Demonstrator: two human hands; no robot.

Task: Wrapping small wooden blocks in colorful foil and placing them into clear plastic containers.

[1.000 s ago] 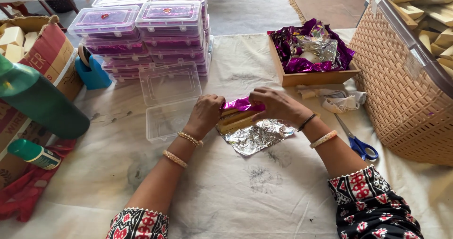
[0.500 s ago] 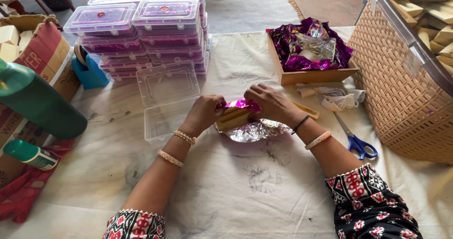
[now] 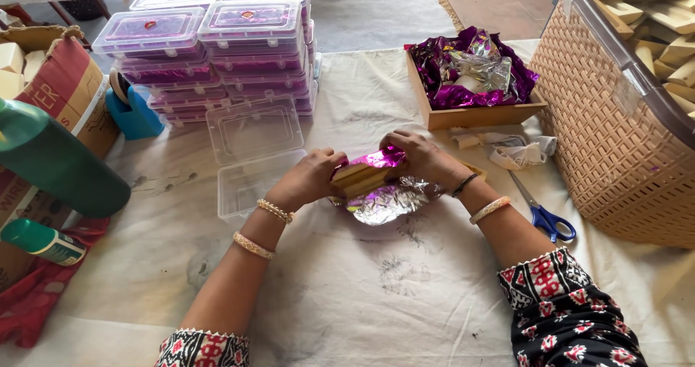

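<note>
Both hands hold a pale wooden block [image 3: 360,178] lying on a sheet of foil [image 3: 387,200] that is silver inside and purple outside. My left hand [image 3: 308,177] grips the block's left end. My right hand [image 3: 423,157] presses the purple foil flap [image 3: 382,157] over the block's top. The block is tilted a little, its near side resting on the silver sheet on the white cloth [image 3: 362,280].
An open clear plastic box [image 3: 253,153] lies just left of my hands, behind it stacks of shut boxes [image 3: 217,48] with purple contents. A wooden tray of purple foil [image 3: 470,77], blue scissors [image 3: 543,215], a woven basket of wooden blocks [image 3: 622,114], a tape dispenser [image 3: 134,106] and green bottles [image 3: 51,157] surround the cloth.
The foil sheet has been drawn in closer under the block, and the block has tilted up. My hands shifted slightly while folding the purple flap over it.
</note>
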